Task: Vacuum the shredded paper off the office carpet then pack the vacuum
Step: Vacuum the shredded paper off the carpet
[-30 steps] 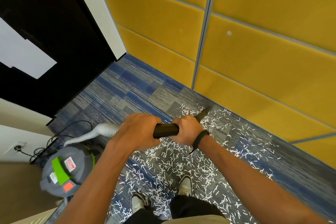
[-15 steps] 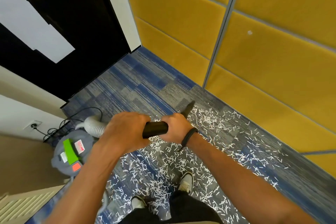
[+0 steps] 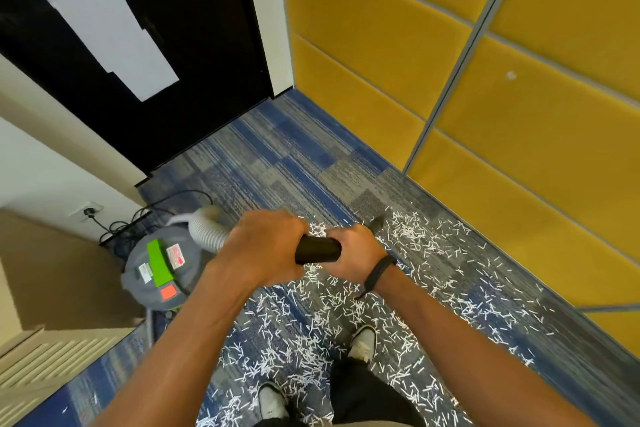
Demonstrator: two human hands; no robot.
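Both the left hand [image 3: 264,246] and right hand [image 3: 355,251] grip the black vacuum wand [image 3: 317,249]. The hose [image 3: 207,231] bends sharply near the canister [image 3: 157,270]; pulling farther could tip it.

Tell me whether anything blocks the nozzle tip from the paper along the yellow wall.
Nothing visible does. The nozzle tip sits on open carpet at the edge of the shredded paper; only paper lies between it and the yellow wall.

Yellow padded wall panels [image 3: 381,45] meet blue-grey striped carpet [image 3: 277,156] beside what looks like a black door [image 3: 194,45].
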